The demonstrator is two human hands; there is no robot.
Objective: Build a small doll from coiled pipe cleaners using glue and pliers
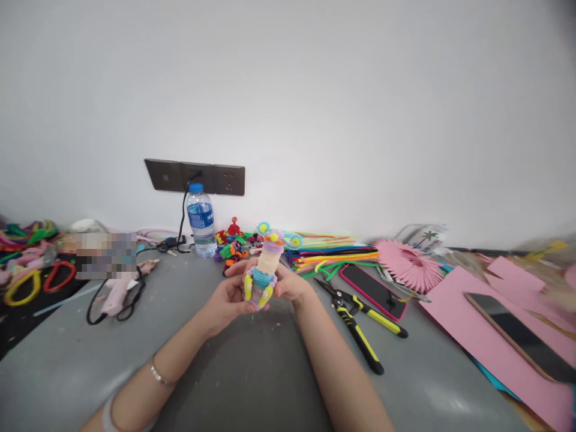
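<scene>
Forearms, foremost, converge over the surface; left hand and right hand clasp a slightly tilted figure between them, above mid-surface. Outward: pliers, right; pink tool, probably a glue gun, toward the left edge; bottle and pipe cleaners, far edge.

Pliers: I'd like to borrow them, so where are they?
In the head view, the pliers lie on the table, right of the right hand, beside the pink-edged phone.
</scene>
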